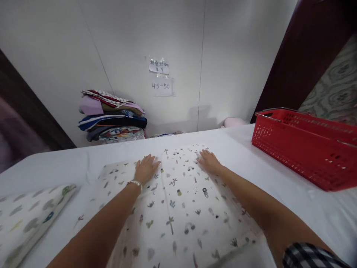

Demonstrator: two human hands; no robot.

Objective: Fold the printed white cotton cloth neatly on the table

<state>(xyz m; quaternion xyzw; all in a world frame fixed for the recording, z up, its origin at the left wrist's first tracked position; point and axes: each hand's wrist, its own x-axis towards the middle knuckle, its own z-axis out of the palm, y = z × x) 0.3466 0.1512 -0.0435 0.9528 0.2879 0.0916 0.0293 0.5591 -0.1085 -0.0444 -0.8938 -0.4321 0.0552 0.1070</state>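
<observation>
Pressing flat on the printed cloth [178, 201], mid-worktop [279, 175]: left hand [145, 169] and right hand [208, 160] open, palms down near its far edge, gripping nothing. Best smoothing outward evenly, keeping fingers spread, avoiding dragging folds. Red basket [306, 149] sitting far right.

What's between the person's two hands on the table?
In the head view, only the printed cloth lies between the left hand and right hand; both rest flat on it.

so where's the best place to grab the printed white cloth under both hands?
Probably the far edge of the printed white cloth, pinched from above just beyond the left hand and right hand; it lies flat, so only edges offer purchase.
</observation>
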